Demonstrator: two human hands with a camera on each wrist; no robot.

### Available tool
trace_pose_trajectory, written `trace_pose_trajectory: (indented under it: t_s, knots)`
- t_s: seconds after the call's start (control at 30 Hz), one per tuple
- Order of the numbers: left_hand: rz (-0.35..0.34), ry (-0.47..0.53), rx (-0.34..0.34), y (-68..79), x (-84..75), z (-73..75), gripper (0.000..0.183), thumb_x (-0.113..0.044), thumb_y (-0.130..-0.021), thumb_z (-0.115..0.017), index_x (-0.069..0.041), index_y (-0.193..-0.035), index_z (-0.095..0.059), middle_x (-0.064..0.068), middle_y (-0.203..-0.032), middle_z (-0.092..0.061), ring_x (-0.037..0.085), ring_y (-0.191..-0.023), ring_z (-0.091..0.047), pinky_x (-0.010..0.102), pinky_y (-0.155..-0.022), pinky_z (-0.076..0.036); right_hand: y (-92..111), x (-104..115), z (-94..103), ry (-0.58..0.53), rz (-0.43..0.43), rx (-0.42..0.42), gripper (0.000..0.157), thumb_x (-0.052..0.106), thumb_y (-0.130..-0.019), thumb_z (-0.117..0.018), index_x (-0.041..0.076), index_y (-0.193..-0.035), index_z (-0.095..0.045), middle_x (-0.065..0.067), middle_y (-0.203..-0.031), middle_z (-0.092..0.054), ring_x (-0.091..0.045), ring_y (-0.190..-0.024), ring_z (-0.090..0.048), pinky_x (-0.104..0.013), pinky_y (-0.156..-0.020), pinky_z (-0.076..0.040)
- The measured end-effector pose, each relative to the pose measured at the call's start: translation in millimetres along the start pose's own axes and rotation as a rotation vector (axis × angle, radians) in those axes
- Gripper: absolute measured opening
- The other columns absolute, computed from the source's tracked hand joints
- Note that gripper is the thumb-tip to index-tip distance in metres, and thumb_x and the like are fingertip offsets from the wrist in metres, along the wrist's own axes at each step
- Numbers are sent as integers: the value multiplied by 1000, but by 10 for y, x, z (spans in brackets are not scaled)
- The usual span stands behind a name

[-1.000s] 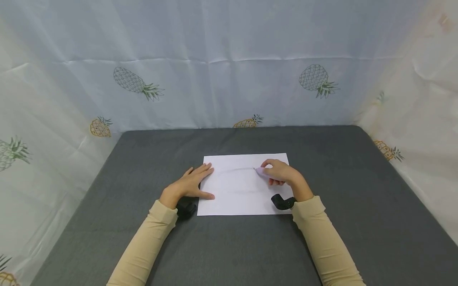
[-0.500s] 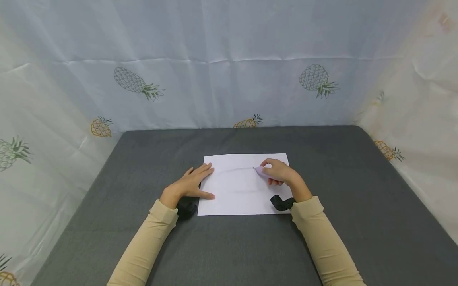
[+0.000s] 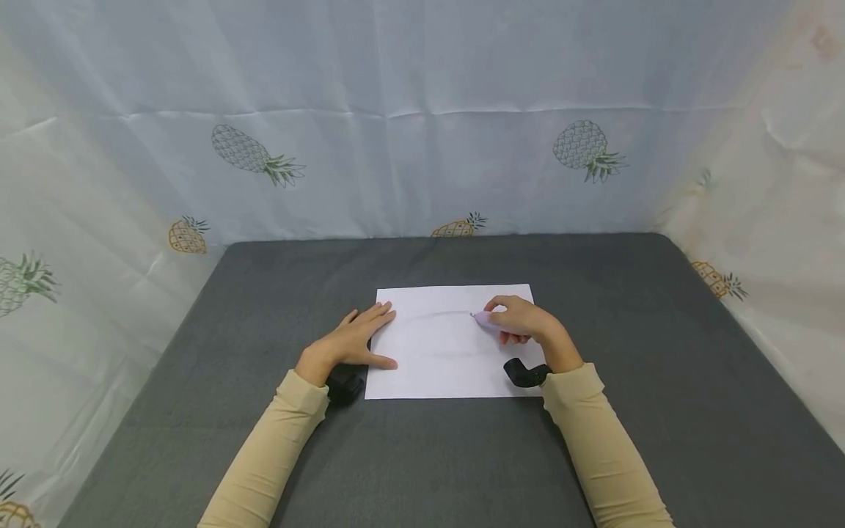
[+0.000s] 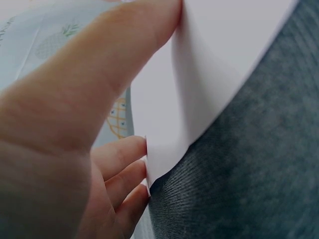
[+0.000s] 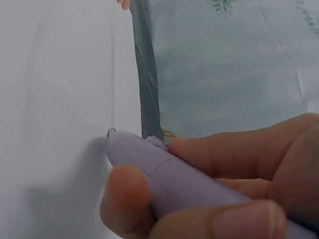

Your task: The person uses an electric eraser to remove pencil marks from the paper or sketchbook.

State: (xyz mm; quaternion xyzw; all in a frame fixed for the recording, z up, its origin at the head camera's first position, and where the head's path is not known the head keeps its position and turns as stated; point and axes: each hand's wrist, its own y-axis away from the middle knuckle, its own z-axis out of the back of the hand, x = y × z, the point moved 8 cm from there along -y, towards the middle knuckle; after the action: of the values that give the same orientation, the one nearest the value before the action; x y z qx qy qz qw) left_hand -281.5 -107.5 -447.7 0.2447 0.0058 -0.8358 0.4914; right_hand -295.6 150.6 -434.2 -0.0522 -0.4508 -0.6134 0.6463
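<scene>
A white sheet of paper [image 3: 429, 374] lies on the dark grey table. My left hand [image 3: 353, 339] rests on its left edge with fingers spread and thumb out straight. In the left wrist view the paper [image 4: 214, 55] bulges up slightly near the thumb. My right hand [image 3: 521, 319] grips a lavender utility knife [image 5: 174, 184] with a small slider on top, fingers and thumb curled round the body. The knife's small metallic tip is right at the paper's surface. A thin straight line [image 5: 112, 74] runs along the sheet from that tip towards the far edge, where left fingertips show.
The dark grey tabletop [image 3: 422, 462] stretches around the paper. A pale curtain with pineapple prints [image 3: 396, 169] hangs behind it and at both sides. Black wrist devices [image 3: 524, 374] sit under both wrists, the right one over the paper's lower right corner.
My right hand and the knife have shifted slightly to the right and a little nearer to me. The left hand stays in place on the paper.
</scene>
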Motion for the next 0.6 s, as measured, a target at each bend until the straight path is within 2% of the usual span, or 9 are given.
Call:
trace_pose_trajectory:
  t_s: [0.33,0.6]
  knots:
    - [7,-1,5,10,-1,-12,98,-46,-78,-76,-7,-153,-25,12,-164,-16,32,-153,-15,62,-122,-7,-91,-30,-37,-35,11,-60,37,32,-98,-50,10,-128,-50,-1,-56,-54,-10,-45,-40,-21,-44,-33]
    - [5,2,8,8,-1,-13,98,-46,-79,-76,-7,-153,-25,12,-164,-16,32,-153,-15,62,-122,-7,-13,-27,-1,-2,9,6,37,30,-98,-50,8,-127,-50,0,-57,-53,-10,-46,-40,-20,-45,-32]
